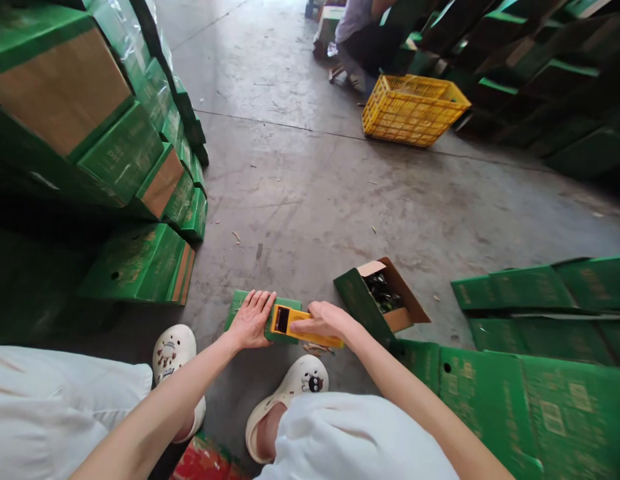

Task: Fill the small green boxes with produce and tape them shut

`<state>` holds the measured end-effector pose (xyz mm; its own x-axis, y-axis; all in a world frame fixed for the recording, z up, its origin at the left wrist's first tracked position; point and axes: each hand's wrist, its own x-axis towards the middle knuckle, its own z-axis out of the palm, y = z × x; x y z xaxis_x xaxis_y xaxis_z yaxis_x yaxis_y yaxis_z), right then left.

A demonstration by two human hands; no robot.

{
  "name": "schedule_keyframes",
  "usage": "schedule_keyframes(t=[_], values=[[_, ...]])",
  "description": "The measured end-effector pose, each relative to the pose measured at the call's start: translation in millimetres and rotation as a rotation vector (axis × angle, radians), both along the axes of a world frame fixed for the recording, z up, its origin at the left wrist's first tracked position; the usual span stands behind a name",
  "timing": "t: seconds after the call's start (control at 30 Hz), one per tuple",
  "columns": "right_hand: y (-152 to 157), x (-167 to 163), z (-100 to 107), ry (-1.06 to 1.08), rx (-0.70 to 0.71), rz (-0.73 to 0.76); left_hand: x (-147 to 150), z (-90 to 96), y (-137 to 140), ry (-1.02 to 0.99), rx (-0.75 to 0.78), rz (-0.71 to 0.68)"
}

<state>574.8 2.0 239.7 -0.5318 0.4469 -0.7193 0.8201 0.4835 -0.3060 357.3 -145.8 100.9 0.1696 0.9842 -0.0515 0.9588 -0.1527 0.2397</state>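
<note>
My left hand [253, 319] lies flat on a small green carton [237, 303] on the floor between my feet, its fingers stretched out and together. My right hand [327, 321] is closed around a yellow handheld tool [298, 313] with a dark rectangular window at its left end. That tool rests over the right part of the carton, just beside my left hand. Its exact kind I cannot make out. To the right stands an open green carton [363, 300] with its flaps up and dark, shiny items [383, 292] inside.
Stacks of green cartons [123, 153] rise on the left, and more green cartons [483, 393] stand on the right. A yellow plastic crate [410, 110] sits farther off, near a crouching person [367, 40]. A red box [203, 460] lies by my feet. Small scraps [317, 348] litter the concrete floor.
</note>
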Motion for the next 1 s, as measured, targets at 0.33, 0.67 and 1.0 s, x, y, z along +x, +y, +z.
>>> schedule_keyframes(t=[0.33, 0.67, 1.0], values=[[17, 45, -6, -0.195, 0.092, -0.058, 0, 0.0, 0, 0.0, 0.02, -0.004], [18, 33, -31, -0.189, 0.051, -0.097, 54, 5.9, 20, 0.087, -0.095, -0.032], [20, 103, -3, -0.079, 0.003, -0.14, 72, 7.2, 25, 0.062, -0.118, -0.057]])
